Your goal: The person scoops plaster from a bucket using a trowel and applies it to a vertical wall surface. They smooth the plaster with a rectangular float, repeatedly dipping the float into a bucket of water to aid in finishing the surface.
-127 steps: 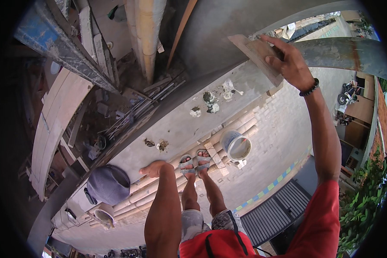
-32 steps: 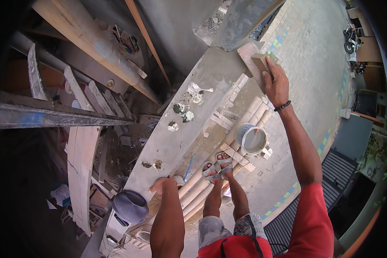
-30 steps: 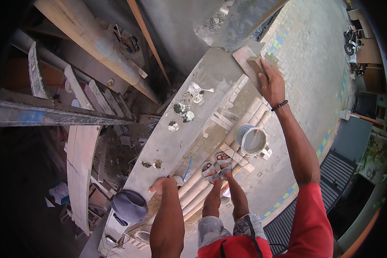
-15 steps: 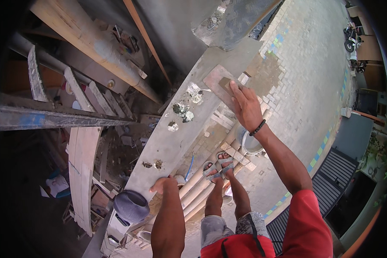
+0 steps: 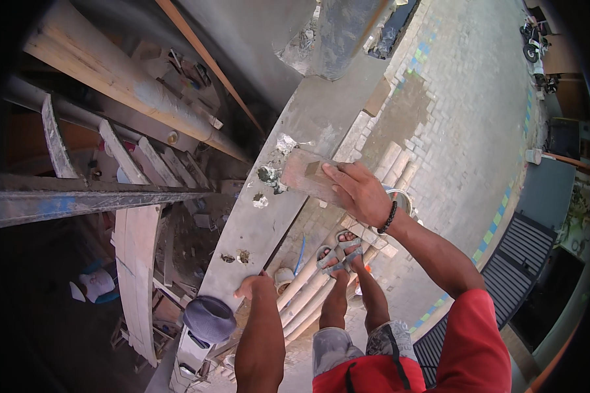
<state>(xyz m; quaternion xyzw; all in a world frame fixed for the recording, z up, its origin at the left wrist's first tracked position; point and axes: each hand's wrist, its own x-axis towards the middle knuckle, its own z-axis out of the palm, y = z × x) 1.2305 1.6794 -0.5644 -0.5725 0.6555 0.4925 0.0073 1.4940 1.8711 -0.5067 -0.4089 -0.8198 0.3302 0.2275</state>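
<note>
My right hand is closed on the block handle of a wooden plastering float. The float lies across the grey concrete ledge, its far end touching clumps of wet mortar. White and dark mortar lumps sit beside it, and a smaller lump is nearer me. My left hand leans on the ledge's right edge, fingers apart as far as they show, holding no tool. Close by on the ledge sits a dark grey rounded cap-like thing.
Left of the ledge, a ladder and a wooden plank stand over a dark, cluttered drop. Bamboo poles and a bucket lie near my sandalled feet. A plastered block rises at the far end.
My right hand has drawn the float nearer and leftward along the ledge, onto the mortar lumps. My left hand stays at the ledge's edge. The view has shifted slightly.
</note>
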